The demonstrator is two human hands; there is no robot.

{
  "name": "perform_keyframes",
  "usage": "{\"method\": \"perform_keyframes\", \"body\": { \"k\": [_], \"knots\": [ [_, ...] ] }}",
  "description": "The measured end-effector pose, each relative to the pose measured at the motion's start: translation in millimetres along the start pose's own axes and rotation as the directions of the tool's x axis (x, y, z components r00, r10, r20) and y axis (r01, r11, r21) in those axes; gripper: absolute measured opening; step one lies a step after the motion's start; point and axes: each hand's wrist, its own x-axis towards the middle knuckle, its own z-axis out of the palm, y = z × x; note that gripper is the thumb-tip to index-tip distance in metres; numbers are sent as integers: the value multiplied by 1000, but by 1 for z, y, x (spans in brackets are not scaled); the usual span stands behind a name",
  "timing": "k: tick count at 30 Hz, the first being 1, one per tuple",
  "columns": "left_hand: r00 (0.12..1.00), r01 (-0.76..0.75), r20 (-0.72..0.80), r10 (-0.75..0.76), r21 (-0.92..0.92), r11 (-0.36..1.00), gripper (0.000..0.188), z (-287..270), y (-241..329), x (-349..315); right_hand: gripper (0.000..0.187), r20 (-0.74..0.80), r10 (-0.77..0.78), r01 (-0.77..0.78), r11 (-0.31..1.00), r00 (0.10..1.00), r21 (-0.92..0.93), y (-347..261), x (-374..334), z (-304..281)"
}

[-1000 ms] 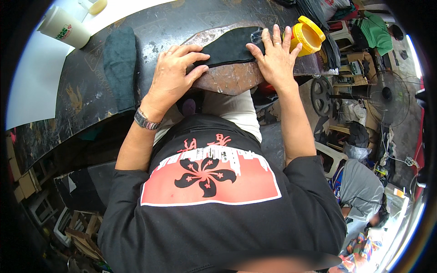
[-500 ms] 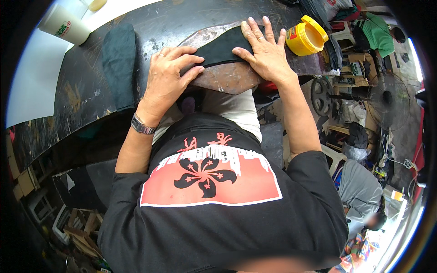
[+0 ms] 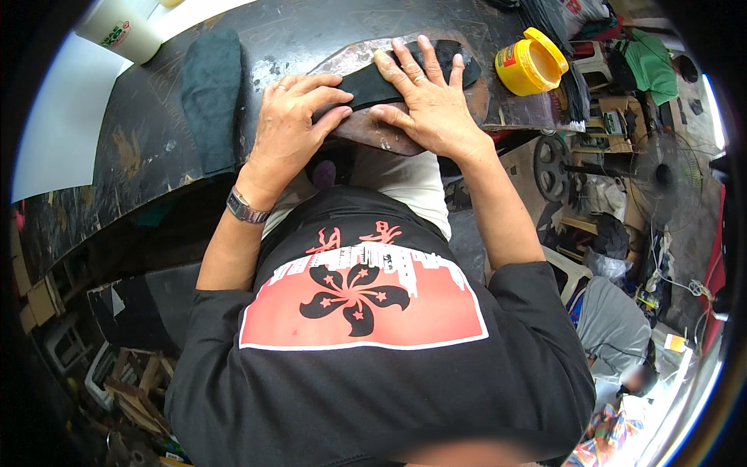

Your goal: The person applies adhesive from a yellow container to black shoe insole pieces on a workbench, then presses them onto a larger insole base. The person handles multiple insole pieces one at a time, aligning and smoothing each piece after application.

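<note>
Left hand: rested at the left end of the black piece, with bent fingers together above and a thumb apart from them at the near edge; could not be told as pinching or merely touching.
Right hand: lay palm down across the middle and right part of the same piece, with fingers straight and spread wide apart and a thumb pointing left; clamped on nothing.
Black piece: lay flat and lengthwise from left to right on the brown board, between and under both hands; showed bare at the right end beyond the fingers.
Brown board: sat at the near edge of the dark table, directly above the pale trousers; showed beyond the piece along the near and far sides.
Yellow tub: stood on the table to the right of the board, near but apart from the right hand.
Dark green-black piece: lay on the table to the left of the left hand, well apart from the board.
White sheet: covered the far left of the table.
White cup: stood at the upper left.
Wristwatch: circled the left wrist.
Standing fan: stood off to the right, beyond the table.
</note>
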Motion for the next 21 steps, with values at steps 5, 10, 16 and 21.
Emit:
{"method": "perform_keyframes", "body": {
  "k": [5, 10, 16, 21],
  "knots": [
    [1000, 10, -4, -10, -6, 1000, 16, -1, 1, -1, 78, 12, -72, 72, 997, 997, 37, -22, 0, 0],
    [990, 138, 5, -140, -193, 971, 22, -6, -2, -3, 76, -8, -113, 113, 990, 994, 89, -34, 2, 2],
    [962, 225, -68, -265, -360, 906, 43, -3, -8, -1, 72, -57, -147, 154, 977, 988, 147, -36, 6, 5],
    [970, 182, -95, -223, -321, 930, 42, 6, -8, 0, 69, -36, -133, 138, 977, 990, 162, -34, -2, 3]
  ]
}}
